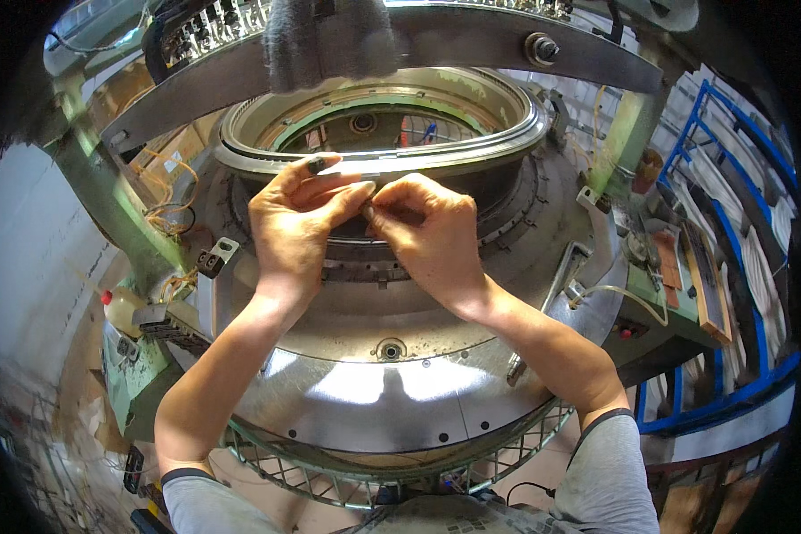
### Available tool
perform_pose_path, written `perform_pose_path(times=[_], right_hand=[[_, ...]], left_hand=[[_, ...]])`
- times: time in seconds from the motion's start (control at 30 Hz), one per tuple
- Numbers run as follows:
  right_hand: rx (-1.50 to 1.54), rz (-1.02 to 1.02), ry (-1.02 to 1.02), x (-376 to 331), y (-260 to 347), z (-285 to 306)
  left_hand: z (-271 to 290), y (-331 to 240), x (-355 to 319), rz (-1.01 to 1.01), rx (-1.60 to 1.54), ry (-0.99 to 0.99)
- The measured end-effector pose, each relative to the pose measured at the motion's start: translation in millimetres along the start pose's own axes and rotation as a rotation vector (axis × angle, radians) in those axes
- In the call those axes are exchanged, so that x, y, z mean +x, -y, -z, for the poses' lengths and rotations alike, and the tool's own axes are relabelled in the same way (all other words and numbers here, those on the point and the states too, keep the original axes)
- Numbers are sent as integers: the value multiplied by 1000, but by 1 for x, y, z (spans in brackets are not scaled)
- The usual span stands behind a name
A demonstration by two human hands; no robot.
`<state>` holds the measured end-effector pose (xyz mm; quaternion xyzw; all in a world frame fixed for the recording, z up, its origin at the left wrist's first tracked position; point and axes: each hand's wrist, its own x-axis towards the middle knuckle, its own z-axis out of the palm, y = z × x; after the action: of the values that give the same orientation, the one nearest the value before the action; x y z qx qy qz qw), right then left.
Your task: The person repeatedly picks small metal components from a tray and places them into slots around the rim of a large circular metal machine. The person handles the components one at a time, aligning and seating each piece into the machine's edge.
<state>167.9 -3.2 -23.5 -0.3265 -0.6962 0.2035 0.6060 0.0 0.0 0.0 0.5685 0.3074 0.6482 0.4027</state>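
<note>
— What are the hands doing just now?

— Both are meeting at the front of the metal ring [472,147] on top of a big circular machine [374,392]. The left hand [298,222] is lying against the ring's near edge with its fingers stretched out almost flat, the tips touching the right hand. The right hand [427,231] is curling its fingers in, pinching something small and thin [368,211] at the point where the two hands meet; what it is, I cannot tell.

— And that small thing is sitting where?

— Right at the ring's front rim, between the fingertips of both hands, above the toothed band [516,227] running around the cylinder.

— What is the surface looking like?

— Bare grey steel, shining in patches, with a wire guard [329,476] circling below it and a curved arm [472,40] crossing overhead, a tuft of grey lint [329,40] hanging from it.

— And the room?

— It is looking like a workshop. A blue metal rack [739,267] is standing to the right, a green machine leg [98,178] is rising on the left beside a pale bottle with a red cap [120,307], and loose wires [169,214] are trailing near it.
</note>
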Motion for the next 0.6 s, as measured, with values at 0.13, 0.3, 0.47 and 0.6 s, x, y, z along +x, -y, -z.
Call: perform_pose_path(times=[0.13, 0.3, 0.47, 0.6], right_hand=[[-254, 247, -17, -6, 4, -9], [-312, 344, 37, -3, 5, -12], [-274, 290, 29, 1, 7, -10], [-286, 332, 26, 11, 7, -3]], left_hand=[[5, -5, -3, 45, 15, 9], [9, -13, 1, 40, 124, 40], [10, -20, 13, 42, 117, 95], [8, -25, 22, 0, 125, 188]])
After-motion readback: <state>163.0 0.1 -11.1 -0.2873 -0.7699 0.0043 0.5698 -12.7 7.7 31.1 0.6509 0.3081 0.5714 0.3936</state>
